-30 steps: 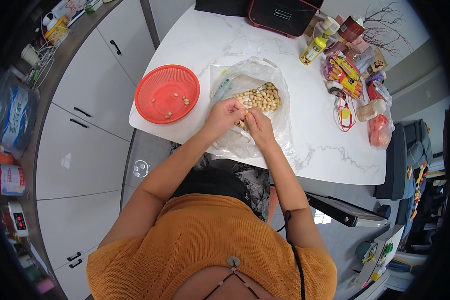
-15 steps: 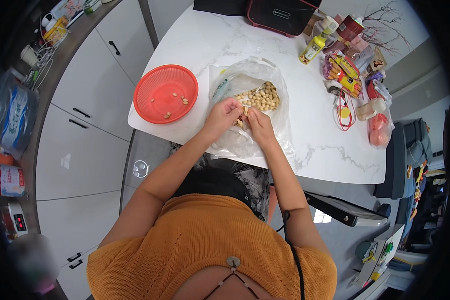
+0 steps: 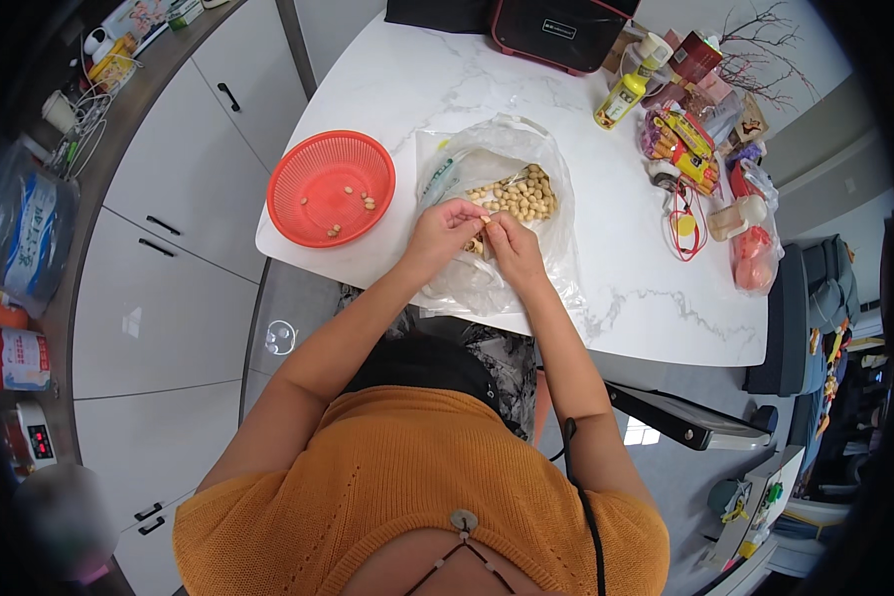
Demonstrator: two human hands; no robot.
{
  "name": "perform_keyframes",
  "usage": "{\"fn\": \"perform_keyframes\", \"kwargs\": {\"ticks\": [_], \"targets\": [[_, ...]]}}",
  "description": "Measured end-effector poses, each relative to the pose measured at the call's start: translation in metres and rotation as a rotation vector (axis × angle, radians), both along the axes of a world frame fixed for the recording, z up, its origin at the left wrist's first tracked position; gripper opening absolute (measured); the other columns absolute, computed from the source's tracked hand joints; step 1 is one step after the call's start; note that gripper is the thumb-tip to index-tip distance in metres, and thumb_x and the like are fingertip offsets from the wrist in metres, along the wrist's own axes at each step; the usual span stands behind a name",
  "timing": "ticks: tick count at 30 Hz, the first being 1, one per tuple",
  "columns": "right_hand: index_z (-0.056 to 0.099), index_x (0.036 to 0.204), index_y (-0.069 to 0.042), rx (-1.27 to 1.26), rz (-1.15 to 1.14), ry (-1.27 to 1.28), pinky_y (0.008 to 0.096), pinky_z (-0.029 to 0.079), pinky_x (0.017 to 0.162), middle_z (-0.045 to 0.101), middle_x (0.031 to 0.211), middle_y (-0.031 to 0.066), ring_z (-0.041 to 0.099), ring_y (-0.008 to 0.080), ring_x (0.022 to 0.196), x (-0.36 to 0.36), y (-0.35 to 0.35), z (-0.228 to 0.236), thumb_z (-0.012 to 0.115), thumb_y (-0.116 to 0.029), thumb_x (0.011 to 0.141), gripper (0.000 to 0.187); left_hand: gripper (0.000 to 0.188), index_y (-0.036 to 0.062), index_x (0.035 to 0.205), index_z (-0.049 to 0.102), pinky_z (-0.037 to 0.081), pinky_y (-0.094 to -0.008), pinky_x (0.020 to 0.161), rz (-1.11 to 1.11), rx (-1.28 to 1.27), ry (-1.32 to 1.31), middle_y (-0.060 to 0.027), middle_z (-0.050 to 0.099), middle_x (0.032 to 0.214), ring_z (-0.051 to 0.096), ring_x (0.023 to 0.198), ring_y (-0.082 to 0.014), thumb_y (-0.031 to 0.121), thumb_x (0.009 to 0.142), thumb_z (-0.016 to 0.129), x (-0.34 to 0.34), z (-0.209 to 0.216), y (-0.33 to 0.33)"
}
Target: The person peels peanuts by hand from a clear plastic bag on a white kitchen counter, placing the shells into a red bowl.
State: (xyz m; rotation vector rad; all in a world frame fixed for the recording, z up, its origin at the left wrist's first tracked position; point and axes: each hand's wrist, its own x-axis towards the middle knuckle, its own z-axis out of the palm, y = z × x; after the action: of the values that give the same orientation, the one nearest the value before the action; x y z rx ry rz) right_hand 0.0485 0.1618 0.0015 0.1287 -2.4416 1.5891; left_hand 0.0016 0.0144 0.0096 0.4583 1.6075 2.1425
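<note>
Over an open clear plastic bag [image 3: 556,238], my left hand [image 3: 441,236] and my right hand [image 3: 513,248] meet fingertip to fingertip. Both are closed in a pinch on one small tan peanut [image 3: 485,221], mostly covered by the fingers. Unshelled peanuts [image 3: 528,193] are heaped inside the bag, just beyond my hands. Some broken shell pieces [image 3: 475,244] lie beneath my fingers. Left of the bag stands a round red plastic basket [image 3: 298,214] holding several shelled kernels [image 3: 369,202].
The white marbled table [image 3: 656,318] carries a black and red appliance [image 3: 556,35] at the back. A yellow bottle [image 3: 621,97], packaged sausages [image 3: 683,149] and a red cord [image 3: 680,238] are at the right. White cabinets [image 3: 159,328] run along the left.
My fingertips have drawn closer together around the peanut, and the shell piece shows less between them. My right hand has turned slightly inward. The basket and bag stay in place.
</note>
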Motion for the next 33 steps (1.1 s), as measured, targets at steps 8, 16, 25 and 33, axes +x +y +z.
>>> {"fn": "perform_keyframes", "kwargs": {"ticks": [8, 16, 25, 33], "targets": [[0.055, 0.081, -0.005, 0.106, -0.022, -0.007, 0.0330, 0.043, 0.057, 0.056, 0.065, 0.0110, 0.056, 0.0260, 0.061, -0.001, 0.001, -0.003, 0.042, -0.032, 0.093, 0.033, 0.012, 0.0009, 0.096, 0.058, 0.039, -0.0170, 0.058, 0.018, -0.050, 0.031, 0.0000, 0.058, 0.081, 0.048, 0.066, -0.0032, 0.002, 0.085, 0.055, -0.001, -0.003, -0.001], [0.054, 0.077, -0.005, 0.142, -0.024, -0.033, 0.0352, 0.042, 0.057, 0.056, 0.063, 0.0112, 0.056, 0.0286, 0.060, -0.002, 0.002, -0.002, 0.038, -0.035, 0.093, 0.038, 0.012, 0.0013, 0.097, 0.058, 0.040, -0.0172, 0.057, 0.013, -0.105, 0.035, 0.0001, 0.057, 0.079, 0.049, 0.065, -0.0035, 0.004, 0.085, 0.056, -0.002, -0.004, 0.000], [0.054, 0.075, -0.004, 0.205, 0.018, -0.073, 0.0361, 0.042, 0.057, 0.055, 0.064, 0.0132, 0.055, 0.0300, 0.061, -0.011, 0.003, 0.011, 0.037, -0.036, 0.093, 0.041, 0.010, -0.0017, 0.096, 0.056, 0.049, -0.0225, 0.061, 0.001, -0.102, -0.105, -0.0056, 0.060, 0.081, 0.057, 0.065, -0.0098, 0.002, 0.086, 0.053, -0.005, 0.000, -0.004], [0.059, 0.076, -0.004, 0.221, 0.036, -0.178, 0.0386, 0.042, 0.059, 0.058, 0.066, 0.0145, 0.056, 0.0317, 0.064, -0.019, 0.001, 0.021, 0.038, -0.040, 0.091, 0.044, 0.012, -0.0016, 0.098, 0.055, 0.051, -0.0231, 0.065, 0.002, -0.028, -0.221, -0.0071, 0.060, 0.084, 0.060, 0.071, -0.0119, 0.001, 0.086, 0.052, -0.007, 0.003, -0.008]]}}
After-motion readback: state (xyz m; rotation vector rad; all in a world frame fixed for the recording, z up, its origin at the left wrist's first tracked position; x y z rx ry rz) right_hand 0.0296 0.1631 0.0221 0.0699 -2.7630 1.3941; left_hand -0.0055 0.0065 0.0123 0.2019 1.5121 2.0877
